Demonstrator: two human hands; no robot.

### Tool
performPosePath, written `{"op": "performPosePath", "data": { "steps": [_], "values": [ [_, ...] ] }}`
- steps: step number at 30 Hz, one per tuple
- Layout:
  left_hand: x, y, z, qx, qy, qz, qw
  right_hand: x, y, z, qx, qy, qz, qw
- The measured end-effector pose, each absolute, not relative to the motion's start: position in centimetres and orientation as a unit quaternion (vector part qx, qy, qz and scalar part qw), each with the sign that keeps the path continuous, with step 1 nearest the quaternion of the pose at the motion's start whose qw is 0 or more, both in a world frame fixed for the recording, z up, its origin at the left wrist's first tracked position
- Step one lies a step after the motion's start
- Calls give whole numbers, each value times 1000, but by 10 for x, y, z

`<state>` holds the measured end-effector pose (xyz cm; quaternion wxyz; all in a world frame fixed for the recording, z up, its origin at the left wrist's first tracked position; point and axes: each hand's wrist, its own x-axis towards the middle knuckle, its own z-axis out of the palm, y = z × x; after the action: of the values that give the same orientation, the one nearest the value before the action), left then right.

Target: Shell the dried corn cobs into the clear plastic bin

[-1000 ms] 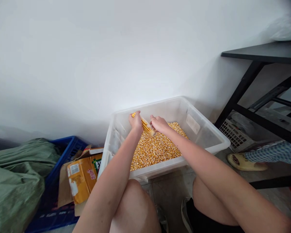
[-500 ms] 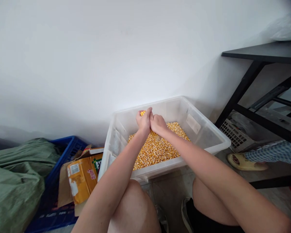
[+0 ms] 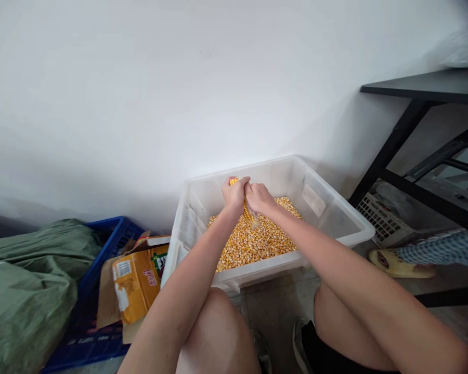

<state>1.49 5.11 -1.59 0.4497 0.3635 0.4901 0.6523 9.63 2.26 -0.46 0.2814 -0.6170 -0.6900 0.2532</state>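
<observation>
An ear of corn slants between my two hands, over a translucent plastic bin. Yellow kernels show at its upper end, and its lower end looks partly stripped and pale. My left hand is wrapped round the upper part of the ear. Closed and pressed against the ear from the right is my right hand; its fingertips are hidden. Loose corn kernels cover the floor of the bin beneath both hands.
On the left, a blue crate holds a green sack and a yellow cardboard box. A black table stands at right, with a white basket below. Another person's foot in a yellow clog is nearby.
My right hand has turned and shifted slightly against the ear, and more of the ear's lower part now shows between my hands. The whole view has moved a little.
</observation>
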Motion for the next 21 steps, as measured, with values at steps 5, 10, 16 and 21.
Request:
{"op": "performPosePath", "data": {
  "steps": [5,10,16,21],
  "values": [
    [6,56,-22,364,493,630,477,101,37,-25,-594,-662,338,308],
    [5,57,-28,376,512,645,425,97,45,-30,-637,-586,398,303],
    [20,47,-27,401,508,625,435,90,35,-19,-665,-593,343,298],
    [25,45,-24,384,480,639,462,90,28,-10,-673,-604,276,325]
  ]
}}
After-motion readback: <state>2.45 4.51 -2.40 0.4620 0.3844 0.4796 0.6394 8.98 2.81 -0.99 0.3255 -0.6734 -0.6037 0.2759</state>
